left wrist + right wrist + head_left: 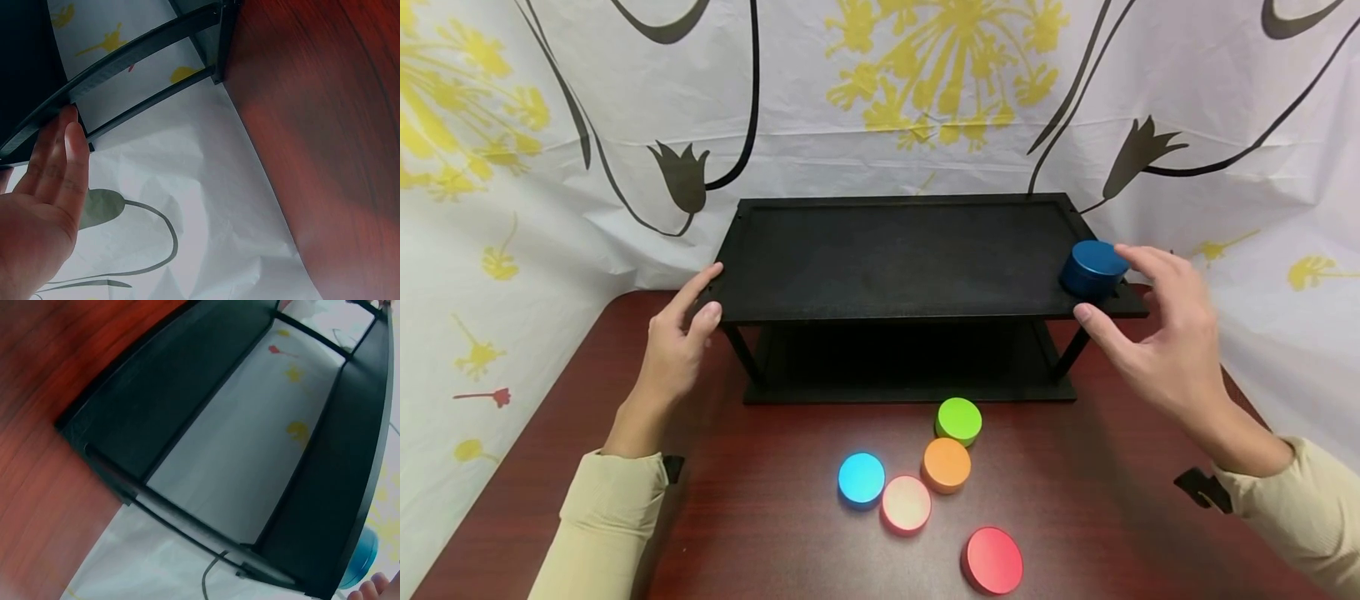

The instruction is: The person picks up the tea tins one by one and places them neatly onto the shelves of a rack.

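Note:
A black two-tier shelf [895, 258] stands on the table. My left hand [673, 346] is at its left end, fingers extended and thumb apart; in the left wrist view the straight fingers of that hand [53, 181] meet the underside edge of the top board. A dark blue round tin [1093, 271] sits on the right front corner of the top board. Beside it is my right hand [1172, 333], thumb and fingers spread, with a fingertip at the tin's right rim and the thumb by the board's front edge. Only fingertips [369, 589] show near the tin [361, 557] in the right wrist view.
In front of the shelf, on the red-brown table [760, 517], lie round tins: green [958, 419], orange [947, 464], light blue [861, 479], pale pink [906, 504] and red [992, 560]. A flower-printed white sheet [850, 158] hangs behind and at both sides.

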`<control>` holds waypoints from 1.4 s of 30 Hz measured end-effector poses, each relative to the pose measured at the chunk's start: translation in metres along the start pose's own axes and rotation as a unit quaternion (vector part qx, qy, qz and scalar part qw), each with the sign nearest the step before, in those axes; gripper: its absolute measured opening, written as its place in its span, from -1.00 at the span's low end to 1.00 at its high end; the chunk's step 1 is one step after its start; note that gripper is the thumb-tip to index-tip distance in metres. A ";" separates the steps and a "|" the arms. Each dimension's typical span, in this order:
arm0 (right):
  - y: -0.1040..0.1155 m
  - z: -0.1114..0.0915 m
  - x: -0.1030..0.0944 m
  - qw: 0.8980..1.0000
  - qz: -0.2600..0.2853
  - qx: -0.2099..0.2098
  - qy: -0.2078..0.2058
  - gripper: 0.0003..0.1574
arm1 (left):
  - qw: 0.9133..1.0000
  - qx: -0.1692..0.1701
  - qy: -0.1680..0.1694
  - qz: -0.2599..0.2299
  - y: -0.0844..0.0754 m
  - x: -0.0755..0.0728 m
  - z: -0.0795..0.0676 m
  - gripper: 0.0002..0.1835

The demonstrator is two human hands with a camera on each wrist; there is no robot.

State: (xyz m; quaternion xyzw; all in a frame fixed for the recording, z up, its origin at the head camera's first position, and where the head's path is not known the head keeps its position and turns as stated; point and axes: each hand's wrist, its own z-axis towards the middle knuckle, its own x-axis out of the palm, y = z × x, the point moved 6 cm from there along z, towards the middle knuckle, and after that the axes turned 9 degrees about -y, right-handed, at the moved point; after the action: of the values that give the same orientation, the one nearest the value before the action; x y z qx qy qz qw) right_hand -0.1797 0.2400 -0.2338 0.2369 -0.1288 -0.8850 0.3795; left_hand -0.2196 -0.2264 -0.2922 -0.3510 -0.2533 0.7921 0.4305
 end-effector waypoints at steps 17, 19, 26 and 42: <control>0.019 -0.038 0.006 0.998 0.046 -0.014 0.045 0.01 | 1.000 0.004 0.000 -0.002 -0.003 0.000 0.000 -0.52; 0.021 -0.043 0.008 0.997 0.051 -0.014 0.050 0.03 | 1.000 0.005 -0.001 -0.003 -0.003 -0.001 0.000 -0.52; 0.017 -0.061 0.013 0.994 0.066 -0.006 0.083 -0.03 | 1.000 0.004 0.001 -0.009 -0.001 0.000 -0.001 -0.52; 0.018 -0.101 0.033 0.977 0.091 -0.005 0.194 -0.03 | 1.000 0.007 -0.004 0.000 0.040 0.002 -0.001 -0.49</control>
State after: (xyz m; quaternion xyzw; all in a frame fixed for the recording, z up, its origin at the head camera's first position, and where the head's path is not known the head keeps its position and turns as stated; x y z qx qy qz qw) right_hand -0.1361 0.1992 -0.3238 0.3894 -0.0692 -0.7844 0.4777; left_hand -0.2395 -0.2448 -0.3214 -0.3443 -0.2495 0.7954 0.4318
